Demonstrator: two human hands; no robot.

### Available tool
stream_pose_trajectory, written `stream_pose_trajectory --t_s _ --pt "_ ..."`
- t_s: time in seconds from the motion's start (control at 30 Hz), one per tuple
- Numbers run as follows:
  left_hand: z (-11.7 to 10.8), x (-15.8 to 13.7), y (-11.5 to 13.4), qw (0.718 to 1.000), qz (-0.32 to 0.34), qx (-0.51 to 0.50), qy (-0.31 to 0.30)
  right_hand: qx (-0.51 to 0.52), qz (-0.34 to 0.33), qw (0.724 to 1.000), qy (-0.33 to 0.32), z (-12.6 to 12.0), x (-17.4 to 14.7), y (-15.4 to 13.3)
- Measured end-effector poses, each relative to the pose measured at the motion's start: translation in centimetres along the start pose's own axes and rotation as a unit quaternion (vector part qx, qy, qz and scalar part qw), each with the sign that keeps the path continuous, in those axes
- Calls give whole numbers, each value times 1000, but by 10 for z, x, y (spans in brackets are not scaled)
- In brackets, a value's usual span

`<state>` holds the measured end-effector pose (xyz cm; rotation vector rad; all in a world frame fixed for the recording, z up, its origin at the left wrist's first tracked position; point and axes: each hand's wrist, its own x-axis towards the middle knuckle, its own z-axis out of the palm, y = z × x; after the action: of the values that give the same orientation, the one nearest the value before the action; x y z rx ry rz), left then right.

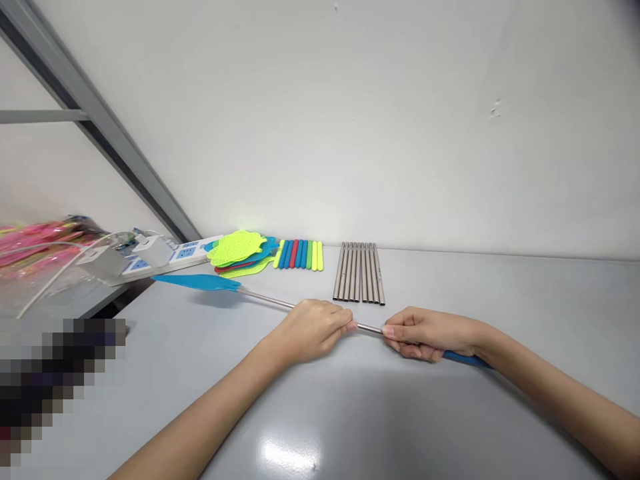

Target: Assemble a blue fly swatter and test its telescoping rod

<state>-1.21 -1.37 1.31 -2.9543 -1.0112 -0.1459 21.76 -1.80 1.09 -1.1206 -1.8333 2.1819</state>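
Observation:
A fly swatter with a blue head [200,283], a thin metal rod [265,298] and a blue handle [467,360] stretches across the table between both hands. My left hand [317,327] is closed around the rod near its middle. To the right, my right hand [425,333] grips the swatter where rod and handle meet, the join hidden by its fingers. A short stretch of bare rod shows between the hands. Just beyond them lies a row of metal tubes [357,273]. Left of these are coloured handles [299,255] in yellow, blue, red and green.
Stacked swatter heads [237,248] lie by the wall [400,120], next to a power strip [187,252] with white adapters [154,251]. Pink items in clear plastic [45,247] sit at far left. A metal frame post [115,133] rises there. The tabletop [550,293] is grey.

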Motion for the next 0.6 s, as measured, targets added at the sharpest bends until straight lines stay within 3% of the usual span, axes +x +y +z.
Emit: stream_pose_trajectory --t_s 0.3,0.6 --pt "5 0 0 1000 -8 -6 9 84 -8 996 -40 -9 1 4" --pt "7 1 -1 999 -17 -26 18 127 -7 991 -39 -11 1 9"
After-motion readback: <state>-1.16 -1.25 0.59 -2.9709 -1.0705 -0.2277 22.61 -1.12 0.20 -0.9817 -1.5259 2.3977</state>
